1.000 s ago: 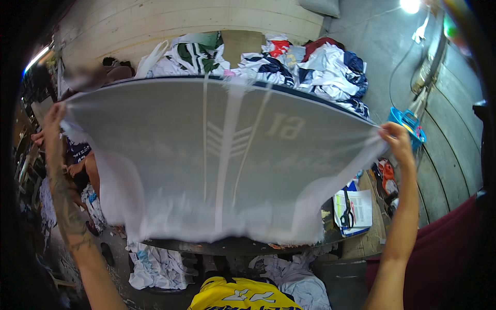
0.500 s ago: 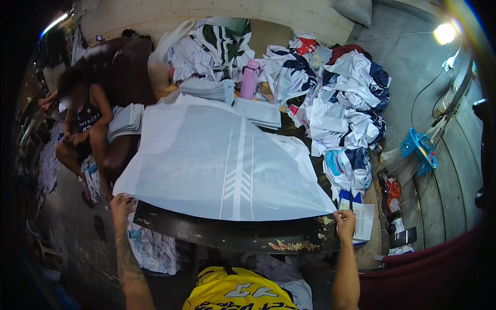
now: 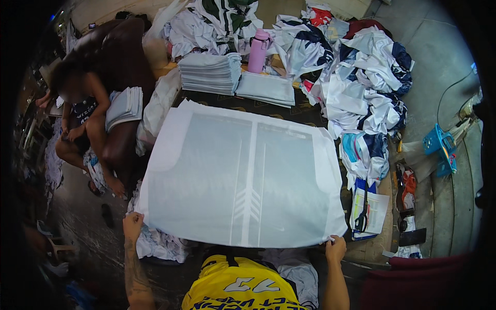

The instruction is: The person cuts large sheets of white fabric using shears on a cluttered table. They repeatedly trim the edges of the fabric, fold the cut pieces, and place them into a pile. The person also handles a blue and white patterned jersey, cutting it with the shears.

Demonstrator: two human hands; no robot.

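Note:
A large pale grey fabric panel (image 3: 206, 175) with white borders and a white chevron stripe down its middle is stretched out over the dark table. My left hand (image 3: 133, 226) pinches its near left corner. At the near right corner, my right hand (image 3: 336, 249) closes on the fabric edge with fingers and thumb. Between the hands the near edge hangs past the table's front and hides it.
Behind the panel stand folded grey fabric stacks (image 3: 209, 75) and a pink bottle (image 3: 258, 51). White and navy cloth heaps (image 3: 361, 77) fill the right side, near scissors (image 3: 363, 214) on papers (image 3: 380, 209). A seated person (image 3: 85, 111) is at left, by a brown sofa (image 3: 121, 57).
Both hands have drawn the panel toward me, so its far part has slid off the folded stacks and lies flatter. The view has tilted down somewhat.

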